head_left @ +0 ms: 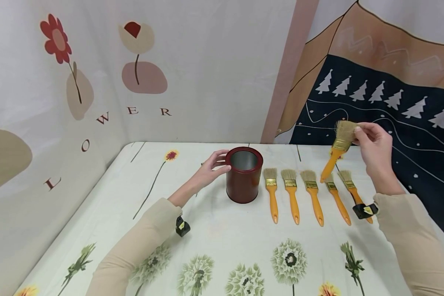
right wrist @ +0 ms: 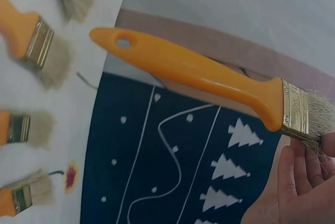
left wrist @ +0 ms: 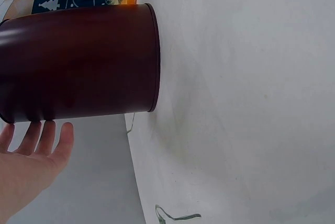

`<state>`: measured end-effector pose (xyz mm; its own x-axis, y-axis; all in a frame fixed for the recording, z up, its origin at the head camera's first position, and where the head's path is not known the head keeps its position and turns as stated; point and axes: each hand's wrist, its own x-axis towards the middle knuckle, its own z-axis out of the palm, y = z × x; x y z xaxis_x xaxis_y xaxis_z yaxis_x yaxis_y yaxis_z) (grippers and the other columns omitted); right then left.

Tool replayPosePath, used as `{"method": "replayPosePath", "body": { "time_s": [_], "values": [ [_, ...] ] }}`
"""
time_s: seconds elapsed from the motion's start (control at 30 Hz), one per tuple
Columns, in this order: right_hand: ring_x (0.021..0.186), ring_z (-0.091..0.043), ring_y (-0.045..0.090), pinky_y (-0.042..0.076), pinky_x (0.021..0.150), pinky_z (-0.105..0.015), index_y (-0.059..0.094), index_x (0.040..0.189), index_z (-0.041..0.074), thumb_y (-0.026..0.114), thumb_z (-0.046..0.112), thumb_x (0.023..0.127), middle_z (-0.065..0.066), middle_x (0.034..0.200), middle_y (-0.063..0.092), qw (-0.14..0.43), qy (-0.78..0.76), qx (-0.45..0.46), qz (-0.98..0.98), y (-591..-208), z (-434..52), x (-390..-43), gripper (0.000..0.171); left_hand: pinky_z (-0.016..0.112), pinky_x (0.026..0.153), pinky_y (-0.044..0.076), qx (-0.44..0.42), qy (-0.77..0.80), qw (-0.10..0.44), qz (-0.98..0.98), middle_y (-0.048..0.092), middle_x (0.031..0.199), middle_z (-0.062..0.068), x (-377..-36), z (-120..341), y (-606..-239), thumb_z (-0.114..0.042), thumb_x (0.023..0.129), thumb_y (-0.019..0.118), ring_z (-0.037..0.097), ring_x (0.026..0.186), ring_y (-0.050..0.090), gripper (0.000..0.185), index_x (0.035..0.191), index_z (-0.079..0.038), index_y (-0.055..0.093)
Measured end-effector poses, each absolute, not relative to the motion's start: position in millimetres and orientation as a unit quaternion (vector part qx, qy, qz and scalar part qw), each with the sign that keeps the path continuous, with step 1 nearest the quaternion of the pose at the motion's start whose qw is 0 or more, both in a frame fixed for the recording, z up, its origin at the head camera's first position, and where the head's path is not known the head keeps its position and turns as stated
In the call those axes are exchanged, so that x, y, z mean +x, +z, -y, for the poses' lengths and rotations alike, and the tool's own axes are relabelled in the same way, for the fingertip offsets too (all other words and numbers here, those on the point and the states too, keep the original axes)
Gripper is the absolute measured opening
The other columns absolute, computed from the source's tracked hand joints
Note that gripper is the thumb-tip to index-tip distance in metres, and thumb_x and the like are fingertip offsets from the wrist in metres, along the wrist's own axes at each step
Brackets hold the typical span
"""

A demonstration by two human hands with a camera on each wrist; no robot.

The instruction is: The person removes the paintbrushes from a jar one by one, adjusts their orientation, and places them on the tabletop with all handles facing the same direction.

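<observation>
A dark red can (head_left: 243,185) with a hollow grey inside stands upright on the table. At its left side is my left hand (head_left: 210,167), fingertips and thumb touching near the rim; the left wrist view has the fingers (left wrist: 62,148) stretched toward the can's wall. My right hand (head_left: 376,150) pinches a paintbrush (head_left: 329,165) by its bristles, the orange handle hanging down to the left. In the right wrist view that brush's metal band (right wrist: 296,110) sits just beyond my fingertips. Below it, several similar paintbrushes (head_left: 312,197) lie in a row, bristles toward the back.
A white cloth with printed flowers covers the table (head_left: 222,242). Behind it hang a pale printed curtain (head_left: 214,74) and a dark blue tree-patterned cloth (head_left: 355,111). The row of brushes runs from the can to under my right wrist.
</observation>
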<state>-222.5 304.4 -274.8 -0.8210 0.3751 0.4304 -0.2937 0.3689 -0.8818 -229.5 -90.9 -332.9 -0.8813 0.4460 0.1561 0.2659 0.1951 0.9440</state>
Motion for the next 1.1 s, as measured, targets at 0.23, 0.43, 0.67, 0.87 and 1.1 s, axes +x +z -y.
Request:
{"method": "replayPosePath", "body": {
  "time_s": [0.23,0.43,0.67,0.87,1.1],
  "values": [
    [0.083,-0.005,0.050,0.043,0.069,-0.009,0.057,0.101,0.017,0.048,0.020,0.091,0.007,0.094,0.053,0.282,0.549,-0.051,0.785,-280.5,-318.0,-223.9,0.014,0.040,0.092,0.037,0.231,0.592,0.077,-0.768,0.037,0.131,0.017,-229.5,91.5,-333.1,-0.013,0.088,0.055,0.029,0.118,0.037,0.053,0.134,-0.005,0.029],
    [0.082,-0.004,0.047,0.041,0.069,-0.008,0.056,0.100,0.021,0.045,0.023,0.092,0.009,0.095,0.050,0.275,0.530,-0.072,0.799,-285.3,-329.9,-225.3,0.014,0.040,0.092,0.037,0.231,0.593,0.077,-0.768,0.037,0.131,0.017,-229.5,91.6,-332.3,-0.013,0.088,0.055,0.029,0.117,0.037,0.053,0.134,-0.004,0.029],
    [0.080,-0.004,0.045,0.039,0.069,-0.009,0.056,0.099,0.024,0.044,0.023,0.093,0.010,0.093,0.049,0.265,0.523,-0.095,0.804,-289.4,-342.7,-225.8,0.014,0.040,0.092,0.037,0.229,0.591,0.076,-0.770,0.036,0.131,0.016,-229.3,92.0,-333.3,-0.013,0.088,0.055,0.029,0.118,0.036,0.054,0.134,-0.005,0.029],
    [0.079,-0.003,0.043,0.037,0.068,-0.010,0.055,0.095,0.028,0.042,0.022,0.093,0.011,0.093,0.049,0.247,0.507,-0.116,0.818,-292.3,-352.2,-226.7,0.014,0.040,0.091,0.037,0.227,0.594,0.079,-0.768,0.036,0.131,0.016,-229.1,91.7,-333.5,-0.014,0.088,0.055,0.028,0.118,0.037,0.054,0.134,-0.005,0.029],
    [0.082,-0.006,0.047,0.041,0.072,-0.016,0.060,0.106,0.018,0.051,0.030,0.089,0.005,0.101,0.052,0.222,0.520,-0.122,0.816,-328.3,-403.3,-261.5,0.023,0.039,0.091,0.037,0.222,0.594,0.080,-0.769,0.037,0.131,0.015,-229.4,91.3,-333.3,-0.015,0.088,0.056,0.028,0.117,0.037,0.054,0.134,-0.006,0.030]
  ]
}}
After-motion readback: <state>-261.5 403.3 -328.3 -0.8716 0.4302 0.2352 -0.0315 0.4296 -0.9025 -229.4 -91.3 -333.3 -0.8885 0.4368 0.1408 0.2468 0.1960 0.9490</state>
